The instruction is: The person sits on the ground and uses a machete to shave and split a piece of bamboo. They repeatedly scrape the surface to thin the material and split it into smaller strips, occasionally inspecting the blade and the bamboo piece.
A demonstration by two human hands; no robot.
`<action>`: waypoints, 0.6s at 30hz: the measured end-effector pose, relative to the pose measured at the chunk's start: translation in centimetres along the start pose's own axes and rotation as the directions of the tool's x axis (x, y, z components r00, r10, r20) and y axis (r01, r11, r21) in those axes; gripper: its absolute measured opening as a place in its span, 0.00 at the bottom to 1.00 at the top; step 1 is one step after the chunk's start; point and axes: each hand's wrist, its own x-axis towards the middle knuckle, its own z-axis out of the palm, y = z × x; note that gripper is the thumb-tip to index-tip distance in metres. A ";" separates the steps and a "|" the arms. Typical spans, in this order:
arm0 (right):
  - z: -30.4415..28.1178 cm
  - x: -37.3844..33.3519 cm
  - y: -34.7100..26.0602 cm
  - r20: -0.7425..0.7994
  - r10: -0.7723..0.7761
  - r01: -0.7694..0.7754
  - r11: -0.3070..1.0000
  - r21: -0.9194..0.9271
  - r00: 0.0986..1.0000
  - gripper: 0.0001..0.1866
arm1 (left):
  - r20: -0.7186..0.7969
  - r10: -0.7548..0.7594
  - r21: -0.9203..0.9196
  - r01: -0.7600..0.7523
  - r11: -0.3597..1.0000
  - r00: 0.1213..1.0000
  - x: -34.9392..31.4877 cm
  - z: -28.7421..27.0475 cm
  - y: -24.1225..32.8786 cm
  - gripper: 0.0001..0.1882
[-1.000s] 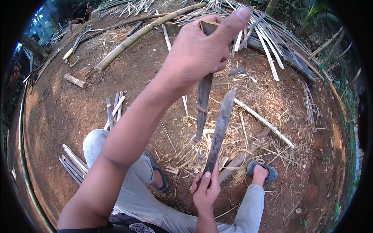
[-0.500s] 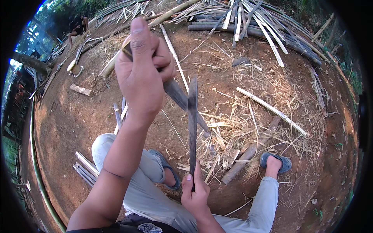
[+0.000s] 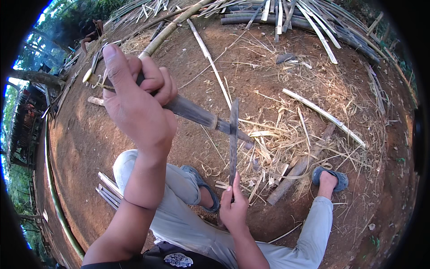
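Note:
My left hand [image 3: 139, 94], raised at the upper left, is closed around a dark-skinned bamboo strip [image 3: 192, 112]. The strip slants down to the right from my fist, with a pale node ring partway along; a short end shows behind my thumb. Low in the middle, my right hand [image 3: 234, 208] grips a knife by its lower end, thumb laid along it. The knife's long dark blade [image 3: 233, 143] points away from me and crosses the strip near its far end. Its handle is mostly hidden in my fingers.
Pale shavings [image 3: 277, 143] litter the ground around a short log [image 3: 289, 184] between my feet. A split bamboo piece [image 3: 324, 116] lies to the right. Bamboo poles and strips [image 3: 291, 20] are heaped at the back. Another person [image 3: 92, 36] is at the far left.
My left hand has moved left and lower, drawing the bamboo strip to a flatter slant. The blade now crosses it farther from my fist. The view has shifted slightly.

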 end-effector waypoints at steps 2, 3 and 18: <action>-0.6 -0.2 2.5 0.142 0.325 -0.354 0.880 0.317 0.935 0.29 | -0.003 -0.009 -0.017 0.009 1.000 1.000 0.0 -0.2 0.3 0.26; -1.3 0.3 1.6 0.195 0.367 -0.416 0.812 0.409 0.909 0.26 | -0.005 -0.040 -0.019 0.040 0.999 0.999 -0.5 -0.4 0.1 0.26; -0.3 0.9 -2.1 0.467 0.335 -0.574 0.457 0.679 0.818 0.28 | -0.024 -0.035 -0.011 0.034 0.999 0.999 -1.1 -3.6 0.8 0.22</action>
